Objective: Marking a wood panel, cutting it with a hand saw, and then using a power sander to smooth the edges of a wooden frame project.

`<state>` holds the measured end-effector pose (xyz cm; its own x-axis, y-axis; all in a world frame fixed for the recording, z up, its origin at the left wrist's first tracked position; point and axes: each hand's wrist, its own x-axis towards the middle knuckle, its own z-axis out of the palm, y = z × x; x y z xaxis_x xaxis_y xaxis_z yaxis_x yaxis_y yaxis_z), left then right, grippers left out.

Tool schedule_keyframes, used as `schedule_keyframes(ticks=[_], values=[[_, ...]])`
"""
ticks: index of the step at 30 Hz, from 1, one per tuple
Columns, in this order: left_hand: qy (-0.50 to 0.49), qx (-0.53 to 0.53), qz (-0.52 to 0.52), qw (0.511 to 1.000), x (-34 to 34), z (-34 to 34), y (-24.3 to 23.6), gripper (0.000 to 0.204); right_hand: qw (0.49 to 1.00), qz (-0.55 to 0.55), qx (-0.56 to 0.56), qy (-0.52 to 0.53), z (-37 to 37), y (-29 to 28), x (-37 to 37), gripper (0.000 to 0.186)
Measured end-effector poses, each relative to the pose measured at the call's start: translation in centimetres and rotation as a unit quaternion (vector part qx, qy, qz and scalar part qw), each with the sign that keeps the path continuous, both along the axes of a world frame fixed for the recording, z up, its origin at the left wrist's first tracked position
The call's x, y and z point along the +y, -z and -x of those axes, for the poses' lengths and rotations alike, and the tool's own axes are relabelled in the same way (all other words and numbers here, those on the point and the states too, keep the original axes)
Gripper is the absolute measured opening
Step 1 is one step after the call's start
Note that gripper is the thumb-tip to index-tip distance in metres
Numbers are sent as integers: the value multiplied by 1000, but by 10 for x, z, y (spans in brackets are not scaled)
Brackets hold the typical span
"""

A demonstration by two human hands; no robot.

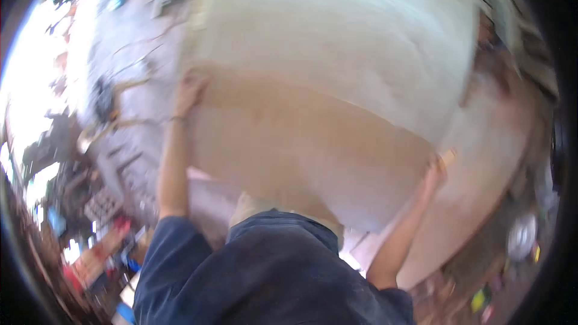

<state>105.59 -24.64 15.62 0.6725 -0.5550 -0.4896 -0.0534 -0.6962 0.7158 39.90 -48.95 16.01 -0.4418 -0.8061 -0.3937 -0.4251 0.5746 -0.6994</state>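
My left hand (192, 84) is closed on the left edge of a brown board (283, 132), its arm reaching up from the lower left. My right hand (436, 168) is closed at the board's right edge, with a small tan piece (448, 157) at its fingers, too blurred to name. The board spans the space in front of my body. Beyond it lies a large pale sheet (343, 24), its near edge running across just above the board; I cannot tell whether they are joined. The whole picture is smeared by motion.
A pale plank-like surface (494, 156) curves along the right, with a round silvery object (521, 235) beside it. Tools and cords (111, 102) lie on the grey floor (138, 42) at left. A perforated block (102, 204) and mixed clutter (96, 259) sit lower left.
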Motion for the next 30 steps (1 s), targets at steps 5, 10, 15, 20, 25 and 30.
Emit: schedule_keyframes(ticks=[5, 10, 15, 20, 25, 30], values=[[-25, -115, 44, 992, 22, -23, 4, 59, 996, 80, -29, -23, -7, 18, 3, 31], [262, -483, -83, 831, -11, 57, -24, 61, 995, 72, -59, 20, -30, -13, 3, 26], [353, -300, -108, 880, -47, 216, -61, 92, 995, 74, -67, 31, -25, -23, 4, 23], [317, -290, -153, 890, -55, 244, -60, 112, 991, 81, -102, 22, -32, -17, 0, 22], [327, -281, -156, 889, -58, 250, -52, 115, 979, 130, 145, -63, -3, -15, -12, 37], [312, -287, -153, 893, -56, 248, -56, 117, 946, 322, 34, -36, -14, -65, -37, 33]])
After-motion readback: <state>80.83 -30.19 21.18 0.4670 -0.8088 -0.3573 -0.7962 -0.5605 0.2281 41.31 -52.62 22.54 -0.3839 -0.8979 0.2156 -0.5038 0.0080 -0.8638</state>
